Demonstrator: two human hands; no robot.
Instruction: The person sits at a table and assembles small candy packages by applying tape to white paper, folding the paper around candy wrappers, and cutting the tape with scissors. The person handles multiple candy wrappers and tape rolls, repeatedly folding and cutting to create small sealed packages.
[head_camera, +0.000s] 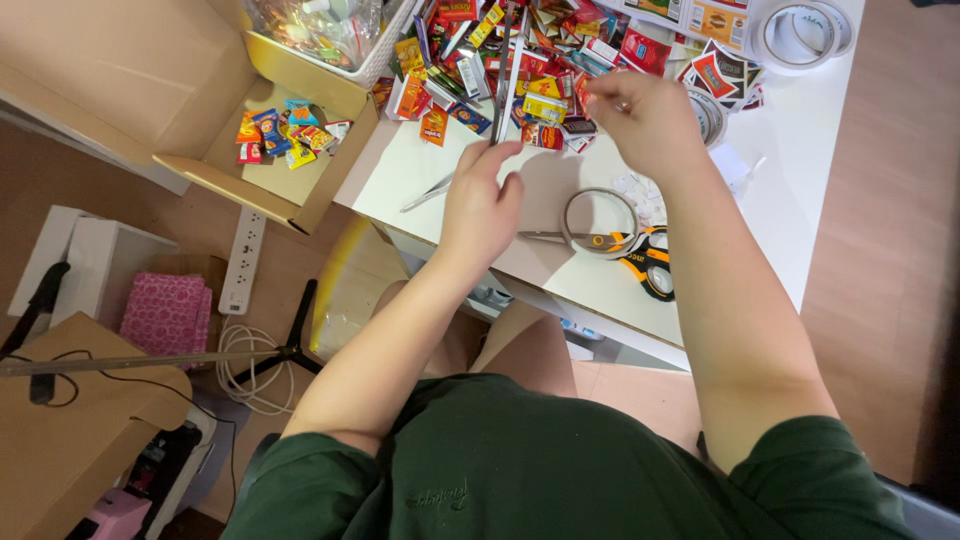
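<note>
Sitting close to the white table (800, 150), the person works with both hands raised over it. Left hand (480, 205) — fingers spread, tips steadying a long thin strip (505, 75) standing nearly on edge; it looks light and bendy, best gripped near both ends. Right hand (645, 115) pinches something small, I cannot tell what. Beyond lie a tape roll (600, 222), scissors (640, 255), then the heap of coloured mini packets (540, 60).

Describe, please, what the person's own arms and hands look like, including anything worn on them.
Both arms are bare from the upper arm down, each coming out of a short sleeve of a dark green T-shirt with a small tone-on-tone mark on its front. The left hand and the right hand wear no gloves, and no watch, ring or bracelet shows on either.
</note>
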